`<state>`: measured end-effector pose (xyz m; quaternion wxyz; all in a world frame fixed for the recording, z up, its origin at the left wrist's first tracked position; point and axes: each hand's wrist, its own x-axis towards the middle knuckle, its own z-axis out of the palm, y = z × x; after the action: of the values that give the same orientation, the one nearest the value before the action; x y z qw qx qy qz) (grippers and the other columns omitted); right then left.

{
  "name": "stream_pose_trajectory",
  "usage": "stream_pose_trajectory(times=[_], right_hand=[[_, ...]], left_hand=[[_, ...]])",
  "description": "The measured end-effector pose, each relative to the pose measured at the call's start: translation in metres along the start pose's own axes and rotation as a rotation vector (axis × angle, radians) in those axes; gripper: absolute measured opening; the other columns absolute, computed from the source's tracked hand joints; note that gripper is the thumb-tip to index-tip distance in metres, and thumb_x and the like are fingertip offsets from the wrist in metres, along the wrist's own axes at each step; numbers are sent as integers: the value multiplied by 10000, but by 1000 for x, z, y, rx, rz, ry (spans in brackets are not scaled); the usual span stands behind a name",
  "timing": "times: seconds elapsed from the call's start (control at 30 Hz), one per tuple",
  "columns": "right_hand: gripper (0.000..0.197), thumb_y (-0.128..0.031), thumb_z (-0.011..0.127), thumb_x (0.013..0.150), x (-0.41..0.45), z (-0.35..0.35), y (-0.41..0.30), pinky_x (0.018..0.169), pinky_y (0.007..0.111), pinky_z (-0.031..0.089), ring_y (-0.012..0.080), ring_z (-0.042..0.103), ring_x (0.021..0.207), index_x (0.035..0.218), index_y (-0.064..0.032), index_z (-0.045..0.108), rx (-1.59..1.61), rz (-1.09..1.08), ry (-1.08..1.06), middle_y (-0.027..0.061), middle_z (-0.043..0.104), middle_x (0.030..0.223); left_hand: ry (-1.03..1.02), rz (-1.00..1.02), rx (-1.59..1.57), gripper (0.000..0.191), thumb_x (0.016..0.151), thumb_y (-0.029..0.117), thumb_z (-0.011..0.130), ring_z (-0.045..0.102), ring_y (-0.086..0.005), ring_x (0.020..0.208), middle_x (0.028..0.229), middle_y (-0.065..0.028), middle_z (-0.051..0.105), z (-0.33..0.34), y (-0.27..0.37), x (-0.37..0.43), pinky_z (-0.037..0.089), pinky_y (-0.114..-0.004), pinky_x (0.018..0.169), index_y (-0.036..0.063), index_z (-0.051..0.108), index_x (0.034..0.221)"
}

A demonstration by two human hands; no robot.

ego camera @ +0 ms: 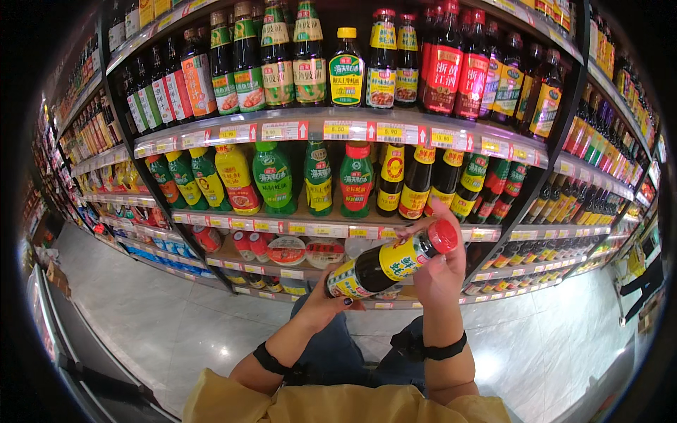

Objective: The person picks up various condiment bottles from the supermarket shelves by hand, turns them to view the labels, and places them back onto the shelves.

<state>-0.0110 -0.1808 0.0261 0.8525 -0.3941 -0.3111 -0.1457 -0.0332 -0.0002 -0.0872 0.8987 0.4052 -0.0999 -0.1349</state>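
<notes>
A dark glass sauce bottle point(368, 270) with yellow labels and a red cap lies tilted between my hands, its cap up to the right. My left hand point(327, 304) is closed around its base, thumb along the lower side. At the other end, my right hand point(441, 264) is at the neck, with fingers around the red cap point(442, 236); some of its fingers are hidden behind the bottle. Just beyond stands a shelf row of similar dark bottles with yellow labels point(414, 193), beside a green squeeze bottle with a red cap point(357, 180).
The upper shelf edge point(296, 127) carries price tags and holds many sauce bottles, one with a yellow cap point(346, 69). Lower shelves hold round tubs point(286, 250). More shelving curves away on both sides. A dark-framed unit point(79, 338) stands at lower left on the tiled floor point(211, 338).
</notes>
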Motion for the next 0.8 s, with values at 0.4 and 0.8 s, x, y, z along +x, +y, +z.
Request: stream_pose_trajectory(times=[0.4, 0.8], right_hand=[[259, 39, 609, 709, 58, 15, -35, 614, 300, 489, 175, 574, 653, 895, -39, 446, -253, -93, 133, 75, 545, 741], [167, -39, 623, 729, 269, 55, -94, 593, 277, 469, 179, 589, 623, 843, -22, 502, -678, -316, -33, 79, 576, 698]], left_hand=[[-108, 254, 1624, 581, 760, 266, 620, 423, -344, 1148, 1211, -157, 475, -34, -19, 23, 342, -448, 948, 66, 391, 1255], [-120, -91, 1782, 267, 796, 262, 506, 432, -291, 1169, 1126, -110, 561, -189, -121, -5, 263, -457, 997, 87, 598, 975]])
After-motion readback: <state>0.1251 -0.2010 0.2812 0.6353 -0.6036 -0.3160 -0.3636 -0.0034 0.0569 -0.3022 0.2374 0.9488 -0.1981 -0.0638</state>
